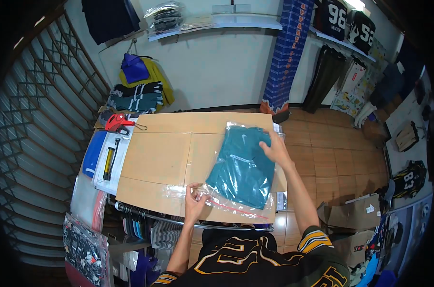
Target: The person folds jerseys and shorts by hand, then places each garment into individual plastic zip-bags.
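A folded teal garment lies inside a clear plastic bag on a cardboard sheet. The bag's open-looking lower end, with a red strip along it, faces my body. My left hand pinches the bag's lower left corner between thumb and fingers. Over the upper right edge of the bag rests my right hand, its fingers apart and touching the plastic.
To the left sit a red tape dispenser, a yellow-and-black pump-like tool and a blue item. Hung clothes are below the table's front edge. Cardboard boxes stand on the floor at right.
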`<state>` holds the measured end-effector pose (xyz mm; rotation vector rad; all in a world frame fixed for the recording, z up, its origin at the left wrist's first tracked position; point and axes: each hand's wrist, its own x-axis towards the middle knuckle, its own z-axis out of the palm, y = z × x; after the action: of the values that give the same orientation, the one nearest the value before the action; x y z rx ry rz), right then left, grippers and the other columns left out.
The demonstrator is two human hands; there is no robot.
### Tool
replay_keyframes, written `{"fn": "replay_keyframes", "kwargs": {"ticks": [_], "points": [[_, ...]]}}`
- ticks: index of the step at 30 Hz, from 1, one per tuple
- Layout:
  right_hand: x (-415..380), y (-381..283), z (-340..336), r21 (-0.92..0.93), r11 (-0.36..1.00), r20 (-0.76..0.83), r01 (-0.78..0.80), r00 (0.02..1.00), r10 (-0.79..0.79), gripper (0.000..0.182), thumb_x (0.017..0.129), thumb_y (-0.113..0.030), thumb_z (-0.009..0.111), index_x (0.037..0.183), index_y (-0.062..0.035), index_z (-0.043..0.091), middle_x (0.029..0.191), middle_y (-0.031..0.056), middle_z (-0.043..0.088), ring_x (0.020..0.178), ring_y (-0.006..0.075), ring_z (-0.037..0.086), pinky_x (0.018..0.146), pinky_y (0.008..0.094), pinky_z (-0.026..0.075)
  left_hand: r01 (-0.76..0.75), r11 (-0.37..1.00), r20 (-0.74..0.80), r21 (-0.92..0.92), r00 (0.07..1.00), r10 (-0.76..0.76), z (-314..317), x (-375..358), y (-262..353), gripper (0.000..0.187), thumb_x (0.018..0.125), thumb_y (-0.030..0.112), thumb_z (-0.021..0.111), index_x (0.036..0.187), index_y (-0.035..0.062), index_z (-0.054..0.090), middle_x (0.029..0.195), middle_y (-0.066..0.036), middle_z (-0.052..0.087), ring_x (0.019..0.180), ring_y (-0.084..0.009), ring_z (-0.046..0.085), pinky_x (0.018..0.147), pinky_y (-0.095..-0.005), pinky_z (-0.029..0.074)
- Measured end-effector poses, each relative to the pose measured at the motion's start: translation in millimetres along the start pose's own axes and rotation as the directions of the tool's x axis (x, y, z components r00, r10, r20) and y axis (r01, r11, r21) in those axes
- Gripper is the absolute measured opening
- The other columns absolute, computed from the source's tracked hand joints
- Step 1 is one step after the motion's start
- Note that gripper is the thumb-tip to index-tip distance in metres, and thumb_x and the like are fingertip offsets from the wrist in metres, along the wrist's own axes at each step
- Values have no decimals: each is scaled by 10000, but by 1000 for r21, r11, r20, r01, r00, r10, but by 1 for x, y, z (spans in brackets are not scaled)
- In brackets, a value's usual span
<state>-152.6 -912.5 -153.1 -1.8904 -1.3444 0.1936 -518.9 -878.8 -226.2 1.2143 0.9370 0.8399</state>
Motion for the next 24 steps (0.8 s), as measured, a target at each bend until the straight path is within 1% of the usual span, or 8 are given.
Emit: {"fn": "replay_keyframes", "kwargs": {"ticks": [2,4,6,8,16,18,22,24], "points": [[-40,-5,-1,29,999,-40,-21,999,23,472,861,-157,685,1282,-17,524,1291,229,576,1222,416,536,1025,447,438,-24,999,30,37,999,23,0,0,1,475,820,-90,606,1257,22,454,896,-101,639,806,-147,655,713,-273,535],[-83,-9,0,52,995,-101,-87,991,92,457,847,-128,689,1262,-19,533,1253,224,584,1181,418,548,993,453,451,-43,992,211,116,977,18,-1,1,4,420,821,-90,604,1210,17,490,932,-106,656,851,-153,668,729,-268,539],[-125,-22,-3,11,991,-181,-131,975,131,432,833,-112,694,1232,-20,556,1180,216,591,1116,420,560,951,460,462,-74,988,250,135,967,38,-1,8,-8,331,830,-70,618,1153,-9,575,946,-99,677,871,-152,678,745,-258,542],[-166,-34,-1,-2,951,-144,-310,941,307,392,826,-106,698,1191,-19,584,1117,222,576,1072,424,562,917,463,470,-12,964,338,266,938,-82,-3,17,-17,272,852,-31,638,1123,-15,650,947,-94,697,857,-141,682,745,-255,546],[-240,-73,20,85,887,-295,-453,839,457,419,828,-112,705,1215,0,593,1106,243,566,997,432,583,864,480,485,53,980,383,192,915,-124,13,35,-7,274,930,83,672,1177,-35,686,1015,-92,720,840,-113,665,732,-254,547],[-242,-76,26,39,841,-343,-540,783,519,418,833,-107,699,1214,19,584,1067,241,596,991,426,594,847,487,489,-8,969,371,247,925,-87,8,37,-5,268,932,83,672,1169,-43,686,1025,-99,721,858,-113,664,741,-251,546],[-244,-89,34,-25,831,-388,-556,771,505,408,836,-121,699,1195,30,579,1025,241,622,985,423,604,829,493,490,-36,979,375,203,926,-44,-6,38,-10,251,934,77,672,1148,-52,691,1039,-104,722,871,-111,662,749,-246,547],[-244,-97,41,-5,766,-353,-643,718,600,374,833,-139,705,1145,30,590,1001,234,635,961,420,615,820,490,491,-101,959,392,264,920,-11,-14,34,-3,251,941,75,666,1160,-48,685,1024,-94,714,864,-103,656,734,-242,555]]}}
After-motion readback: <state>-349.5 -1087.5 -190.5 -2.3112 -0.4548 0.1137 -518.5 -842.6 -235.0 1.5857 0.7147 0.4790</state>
